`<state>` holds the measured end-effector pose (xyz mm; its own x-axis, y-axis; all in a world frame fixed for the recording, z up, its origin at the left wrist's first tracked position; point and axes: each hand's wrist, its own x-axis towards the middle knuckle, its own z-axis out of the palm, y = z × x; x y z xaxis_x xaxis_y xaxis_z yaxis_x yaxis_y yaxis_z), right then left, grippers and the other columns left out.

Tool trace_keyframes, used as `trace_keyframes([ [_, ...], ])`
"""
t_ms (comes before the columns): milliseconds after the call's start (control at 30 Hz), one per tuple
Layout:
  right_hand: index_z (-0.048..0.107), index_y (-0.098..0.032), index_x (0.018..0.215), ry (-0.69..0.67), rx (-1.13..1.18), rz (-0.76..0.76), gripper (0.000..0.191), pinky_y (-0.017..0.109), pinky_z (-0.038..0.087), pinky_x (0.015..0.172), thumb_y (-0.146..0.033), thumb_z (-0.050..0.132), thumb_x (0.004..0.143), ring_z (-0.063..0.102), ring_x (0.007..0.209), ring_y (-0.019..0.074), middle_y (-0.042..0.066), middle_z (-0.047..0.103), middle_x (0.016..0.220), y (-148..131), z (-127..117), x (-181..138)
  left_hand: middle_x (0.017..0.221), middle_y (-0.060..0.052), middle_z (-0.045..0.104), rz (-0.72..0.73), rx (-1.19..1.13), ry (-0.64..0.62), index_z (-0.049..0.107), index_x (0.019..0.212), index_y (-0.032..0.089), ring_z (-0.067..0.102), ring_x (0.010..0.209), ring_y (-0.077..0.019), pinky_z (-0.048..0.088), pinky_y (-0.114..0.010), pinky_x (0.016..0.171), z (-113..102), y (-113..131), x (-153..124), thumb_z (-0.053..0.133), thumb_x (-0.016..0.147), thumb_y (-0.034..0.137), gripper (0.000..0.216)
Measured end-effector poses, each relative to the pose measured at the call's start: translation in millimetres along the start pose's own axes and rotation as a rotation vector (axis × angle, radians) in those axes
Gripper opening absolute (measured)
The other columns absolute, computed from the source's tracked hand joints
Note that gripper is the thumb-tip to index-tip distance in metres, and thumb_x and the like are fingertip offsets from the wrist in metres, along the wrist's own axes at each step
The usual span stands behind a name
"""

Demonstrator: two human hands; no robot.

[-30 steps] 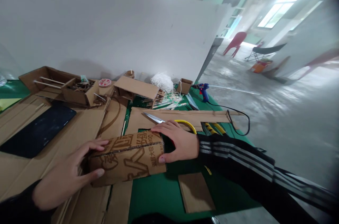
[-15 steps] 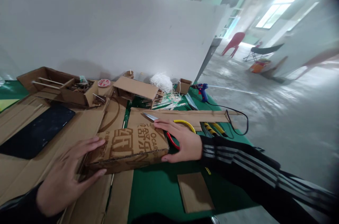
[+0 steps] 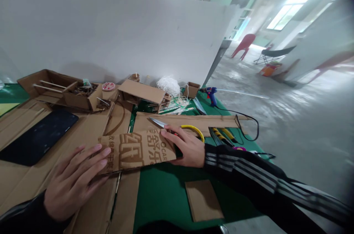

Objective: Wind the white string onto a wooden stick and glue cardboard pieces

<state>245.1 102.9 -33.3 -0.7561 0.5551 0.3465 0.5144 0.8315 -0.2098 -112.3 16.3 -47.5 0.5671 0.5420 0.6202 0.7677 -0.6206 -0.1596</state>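
A printed brown cardboard piece (image 3: 136, 151) lies nearly flat across the seam between cardboard sheets and green mat. My left hand (image 3: 73, 182) rests on its left end with fingers stretched out flat. My right hand (image 3: 185, 145) presses its right edge, fingers extended along the cardboard. Yellow-handled scissors (image 3: 177, 127) lie just behind my right hand, blades pointing left.
A black tablet (image 3: 35, 136) lies at left on flat cardboard. Open cardboard boxes (image 3: 69, 92), white string (image 3: 168, 84) and a small box (image 3: 192, 89) stand by the white wall. A blue glue gun (image 3: 211, 94) with its cable sits at the table's right edge. A small cardboard square (image 3: 203, 200) lies near me.
The printed cardboard has been tipped from standing up like a box to lying almost flat. Both hands followed it down, the left one now lying on top.
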Motion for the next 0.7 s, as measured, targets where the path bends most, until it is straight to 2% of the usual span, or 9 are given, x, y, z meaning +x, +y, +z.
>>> trace_keyframes([
  [233,0.027,-0.018,0.145,0.031,0.003,-0.031,0.093,0.043,0.049,0.095,-0.043,0.074,0.069,0.05,0.124,0.0319,0.021,0.04,0.141,5.4,5.2,-2.0,0.121,-0.014,0.068,0.012,-0.018,-0.022,0.051,0.117,0.018,0.057,0.121,-0.0298,0.041,-0.056,0.104,-0.3,-0.8,7.5,0.074,0.075,0.01,0.049],
  [500,0.023,-0.02,0.147,0.031,0.019,-0.039,0.095,0.044,0.048,0.095,-0.044,0.073,0.07,0.048,0.125,0.0323,0.02,0.038,0.143,7.4,7.1,-2.8,0.124,-0.014,0.065,-0.013,-0.027,-0.045,0.051,0.117,0.017,0.055,0.122,-0.0291,0.043,-0.054,0.103,-1.0,-0.1,8.4,0.073,0.076,0.01,0.046],
  [567,0.022,-0.02,0.147,0.022,0.019,-0.047,0.097,0.045,0.046,0.097,-0.043,0.074,0.069,0.046,0.127,0.0329,0.02,0.038,0.143,6.7,6.1,-3.7,0.123,-0.012,0.066,-0.031,-0.042,-0.049,0.051,0.118,0.019,0.055,0.121,-0.0286,0.042,-0.054,0.105,-2.0,0.5,8.0,0.074,0.076,0.014,0.048],
  [700,0.024,-0.019,0.146,0.001,0.016,-0.025,0.097,0.046,0.043,0.1,-0.047,0.075,0.068,0.044,0.128,0.0329,0.021,0.036,0.143,0.6,-0.3,-6.4,0.126,-0.013,0.063,-0.035,-0.134,-0.066,0.051,0.122,0.018,0.049,0.126,-0.0323,0.033,-0.056,0.11,-5.6,-1.8,8.8,0.073,0.075,0.033,0.054],
])
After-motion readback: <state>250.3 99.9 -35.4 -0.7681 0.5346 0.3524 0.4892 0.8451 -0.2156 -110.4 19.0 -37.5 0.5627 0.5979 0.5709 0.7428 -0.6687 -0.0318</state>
